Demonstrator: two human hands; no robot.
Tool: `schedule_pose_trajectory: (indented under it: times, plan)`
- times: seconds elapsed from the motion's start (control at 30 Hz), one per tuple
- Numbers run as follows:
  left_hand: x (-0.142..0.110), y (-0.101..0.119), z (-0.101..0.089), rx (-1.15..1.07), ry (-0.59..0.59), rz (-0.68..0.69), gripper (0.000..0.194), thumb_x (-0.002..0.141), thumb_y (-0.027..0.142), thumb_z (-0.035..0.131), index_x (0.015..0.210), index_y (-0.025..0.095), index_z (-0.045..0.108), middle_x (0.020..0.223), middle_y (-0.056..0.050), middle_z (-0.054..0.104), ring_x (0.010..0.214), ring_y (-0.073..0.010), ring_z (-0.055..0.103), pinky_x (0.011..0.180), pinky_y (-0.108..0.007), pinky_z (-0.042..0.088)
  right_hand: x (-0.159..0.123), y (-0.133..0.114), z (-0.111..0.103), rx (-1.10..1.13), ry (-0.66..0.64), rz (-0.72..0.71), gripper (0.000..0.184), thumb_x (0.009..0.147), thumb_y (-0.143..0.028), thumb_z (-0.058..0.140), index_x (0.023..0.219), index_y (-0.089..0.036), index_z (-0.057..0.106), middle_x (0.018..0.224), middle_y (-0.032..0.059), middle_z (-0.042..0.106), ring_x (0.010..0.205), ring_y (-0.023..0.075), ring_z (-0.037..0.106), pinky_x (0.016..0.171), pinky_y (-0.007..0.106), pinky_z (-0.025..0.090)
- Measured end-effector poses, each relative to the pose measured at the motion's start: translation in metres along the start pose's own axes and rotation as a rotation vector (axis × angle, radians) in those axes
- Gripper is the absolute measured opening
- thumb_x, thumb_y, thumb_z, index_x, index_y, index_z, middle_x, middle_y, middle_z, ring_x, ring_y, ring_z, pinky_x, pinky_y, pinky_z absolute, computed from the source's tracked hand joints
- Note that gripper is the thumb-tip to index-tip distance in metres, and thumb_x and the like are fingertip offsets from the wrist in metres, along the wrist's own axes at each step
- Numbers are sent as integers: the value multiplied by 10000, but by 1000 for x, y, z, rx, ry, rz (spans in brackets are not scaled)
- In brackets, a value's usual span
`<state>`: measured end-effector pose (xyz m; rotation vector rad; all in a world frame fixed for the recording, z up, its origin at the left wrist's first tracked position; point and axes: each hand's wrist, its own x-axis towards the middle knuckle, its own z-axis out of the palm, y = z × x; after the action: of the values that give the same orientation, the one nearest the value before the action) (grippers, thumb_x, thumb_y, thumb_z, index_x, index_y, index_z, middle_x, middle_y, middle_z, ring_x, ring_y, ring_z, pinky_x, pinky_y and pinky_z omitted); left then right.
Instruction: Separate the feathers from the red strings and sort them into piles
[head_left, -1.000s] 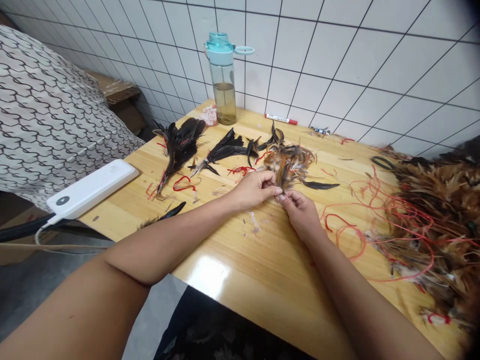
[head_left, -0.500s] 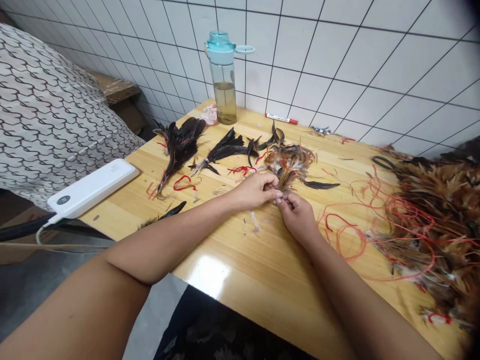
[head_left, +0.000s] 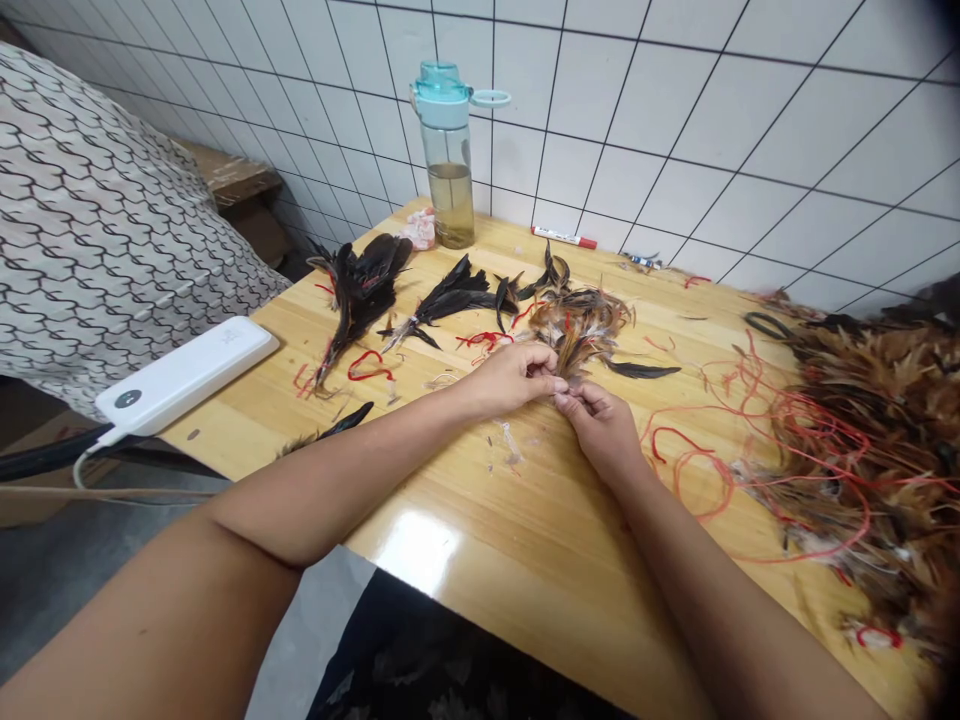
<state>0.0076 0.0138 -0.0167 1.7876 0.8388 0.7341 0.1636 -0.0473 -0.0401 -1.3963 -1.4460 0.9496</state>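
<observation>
My left hand [head_left: 514,377] and my right hand [head_left: 604,428] meet at the middle of the wooden table [head_left: 480,540]. Both pinch the quill ends of a small bunch of brown and orange feathers [head_left: 581,325] that fans away from me. The fingertips of the two hands touch each other at the base of the bunch. What exactly sits between the fingertips is too small to see.
Two bundles of black feathers [head_left: 360,285] [head_left: 450,297] lie at the back left, with red string [head_left: 367,365] scattered about. A large heap of brown feathers and red string [head_left: 862,440] fills the right side. A water bottle [head_left: 448,155], a marker [head_left: 562,238] and a white power bank [head_left: 184,375] also stand here.
Almost nothing has moved. My right hand's fingers shifted slightly at the base of the feather bunch; my left hand kept its pinch.
</observation>
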Motion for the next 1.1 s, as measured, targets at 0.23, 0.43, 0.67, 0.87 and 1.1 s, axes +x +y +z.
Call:
schedule_pose_trajectory:
  times: [0.23, 0.43, 0.67, 0.87, 1.1]
  plan:
    - [1, 5, -41, 182, 194, 43, 164, 759, 256, 628, 865, 131, 629, 804, -19, 607, 686, -95, 513, 662, -223, 394, -2, -6, -2, 81, 47, 80, 279, 753, -452, 603, 662, -190, 576, 609, -24, 492, 608, 121, 424, 593, 252, 355]
    - [1, 2, -70, 699, -24, 129, 118, 752, 134, 559, 779, 152, 673, 816, -19, 642, 769, -121, 558, 711, -220, 378, -3, -6, -2, 126, 66, 106, 280, 756, -458, 620, 710, -183, 603, 616, -27, 500, 594, 115, 420, 587, 250, 341]
    - [-2, 7, -72, 780, -153, 49, 176, 699, 94, 556, 766, 173, 698, 783, -8, 647, 706, -117, 553, 671, -214, 361, -3, -6, -2, 102, 76, 109, 291, 778, -475, 589, 748, -186, 583, 608, -24, 463, 573, 114, 367, 540, 241, 301]
    - [0, -2, -64, 900, -98, -1, 165, 706, 135, 574, 791, 202, 699, 790, -22, 634, 744, -151, 546, 668, -241, 353, -4, -8, -2, 96, 80, 101, 293, 770, -483, 591, 711, -197, 559, 598, -33, 458, 561, 114, 367, 548, 250, 304]
    - [2, -3, -64, 772, 7, 98, 127, 748, 151, 531, 744, 162, 657, 787, -37, 614, 754, -147, 535, 691, -242, 376, -3, -4, -1, 107, 90, 100, 307, 762, -490, 601, 673, -208, 519, 545, -56, 386, 529, 108, 315, 531, 251, 272]
